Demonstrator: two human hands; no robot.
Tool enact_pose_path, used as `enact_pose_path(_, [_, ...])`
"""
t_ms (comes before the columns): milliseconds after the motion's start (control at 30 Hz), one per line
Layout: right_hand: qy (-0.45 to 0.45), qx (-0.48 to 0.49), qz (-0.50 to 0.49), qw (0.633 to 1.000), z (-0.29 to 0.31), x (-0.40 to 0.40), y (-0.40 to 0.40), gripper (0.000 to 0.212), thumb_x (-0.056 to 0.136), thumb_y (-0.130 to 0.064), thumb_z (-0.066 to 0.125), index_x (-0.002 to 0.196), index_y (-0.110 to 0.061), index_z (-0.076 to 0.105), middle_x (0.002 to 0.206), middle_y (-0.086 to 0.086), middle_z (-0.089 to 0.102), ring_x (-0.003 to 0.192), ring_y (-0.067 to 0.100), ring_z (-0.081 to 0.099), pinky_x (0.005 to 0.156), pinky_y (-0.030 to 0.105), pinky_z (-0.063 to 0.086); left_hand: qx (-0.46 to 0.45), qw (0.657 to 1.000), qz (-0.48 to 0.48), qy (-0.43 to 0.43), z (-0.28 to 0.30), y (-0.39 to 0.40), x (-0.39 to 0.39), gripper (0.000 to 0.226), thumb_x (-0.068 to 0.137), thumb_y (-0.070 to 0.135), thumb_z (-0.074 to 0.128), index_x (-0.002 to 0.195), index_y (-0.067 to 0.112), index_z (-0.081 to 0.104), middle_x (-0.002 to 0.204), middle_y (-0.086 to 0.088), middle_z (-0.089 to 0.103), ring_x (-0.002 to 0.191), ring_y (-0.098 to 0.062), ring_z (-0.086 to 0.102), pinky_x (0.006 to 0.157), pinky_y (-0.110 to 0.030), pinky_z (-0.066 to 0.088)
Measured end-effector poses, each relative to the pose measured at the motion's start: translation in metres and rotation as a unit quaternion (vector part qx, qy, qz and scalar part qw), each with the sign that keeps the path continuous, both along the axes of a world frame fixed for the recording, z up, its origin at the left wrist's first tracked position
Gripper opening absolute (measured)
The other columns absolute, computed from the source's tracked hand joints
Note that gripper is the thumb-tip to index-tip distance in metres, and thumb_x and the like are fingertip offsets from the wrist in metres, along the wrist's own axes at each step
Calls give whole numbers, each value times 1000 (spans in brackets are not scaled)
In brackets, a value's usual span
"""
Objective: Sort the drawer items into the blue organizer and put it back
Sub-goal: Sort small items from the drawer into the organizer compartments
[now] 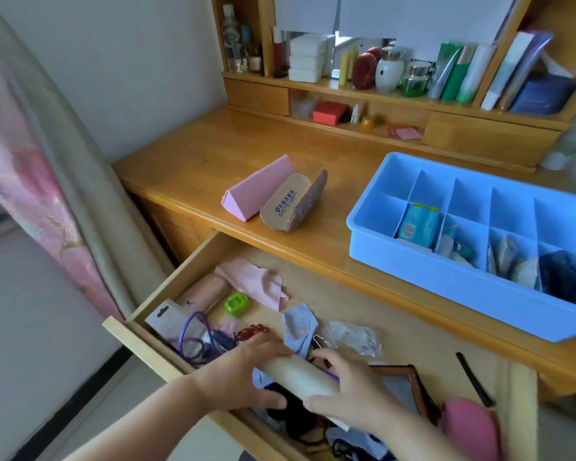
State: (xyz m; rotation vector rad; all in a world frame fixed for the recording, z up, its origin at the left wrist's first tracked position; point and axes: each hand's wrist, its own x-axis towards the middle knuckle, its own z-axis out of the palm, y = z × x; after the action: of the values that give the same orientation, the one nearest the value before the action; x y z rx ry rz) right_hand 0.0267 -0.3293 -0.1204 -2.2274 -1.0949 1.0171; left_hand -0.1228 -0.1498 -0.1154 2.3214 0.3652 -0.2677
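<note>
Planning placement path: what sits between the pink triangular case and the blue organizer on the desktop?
Head view: a brown glasses case beside the pink triangular case, then bare desktop up to the blue organizer.

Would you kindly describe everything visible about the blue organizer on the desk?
The blue organizer is a light blue, plastic-looking rectangular tray split by thin dividers into two rows of compartments. It sits flat on the wooden desk above the open drawer, touched by neither hand. The back row looks empty; several front compartments hold small items.
</note>
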Motion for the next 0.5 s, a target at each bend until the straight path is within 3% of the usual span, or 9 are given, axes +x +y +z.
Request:
enact_pose_path(67, [138,9,3,990,9,9,1,59,62,-50,71,118,-39,56,107,-14,63,93,-2,61,84,19,50,66,997,-31,-39,5,2,0,64,72,45,71,131,35,48,130,19,44,121,5,39,104,-14,32])
enact_pose_path(133, [193,19,6,981,15,15,3,29,81,-43,67,109,-36,63,93,-19,65,77,-15,59,69,5,44,123,988,-48,-85,17,6,5,46,79,35,70,123,31,56,121,16,55,113,-3,50,96,-23,41])
enact_pose_path(167, [192,38,-11,981,17,19,3,17,88,-45,61,102,-38,64,92,-24,63,76,-21,56,66,-1,39,135,985,-49,-97,27,11,7,40,81,34,70,119,30,59,116,16,59,108,-4,54,92,-24,43])
enact_pose_path(233, [204,74,-69,974,21,26,4,22,89,-55,45,96,-43,62,96,-33,58,85,-29,50,71,-4,36,147,981,-42,-118,44,28,9,35,80,35,71,113,30,63,108,18,62,102,-2,55,88,-23,45])
enact_pose_path(300, [155,108,-90,978,20,31,5,44,82,-63,36,105,-38,63,105,-28,60,100,-17,52,86,5,38,153,977,-10,-148,61,47,5,31,78,30,74,108,29,65,103,18,64,98,-2,56,87,-23,46])
enact_pose_path(367, [70,117,-70,988,14,34,2,51,80,-63,31,106,-33,63,106,-20,62,100,-9,54,84,5,38,126,973,79,-178,73,67,-2,29,78,23,77,102,35,64,93,19,66,87,-1,60,80,-26,49])
enact_pose_path(433, [-16,98,-10,995,4,36,-4,42,85,-62,34,102,-36,63,105,-19,64,94,-12,54,76,2,38,73,951,206,-218,81,84,-4,36,78,17,77,96,42,59,77,22,66,66,5,58,65,-22,49])
enact_pose_path(500, [-109,106,25,988,-7,37,-8,19,87,-57,52,94,-44,63,98,-21,66,88,-10,58,79,5,42,66,915,303,-260,84,105,1,31,81,15,73,96,38,59,66,17,63,55,8,54,55,-12,44])
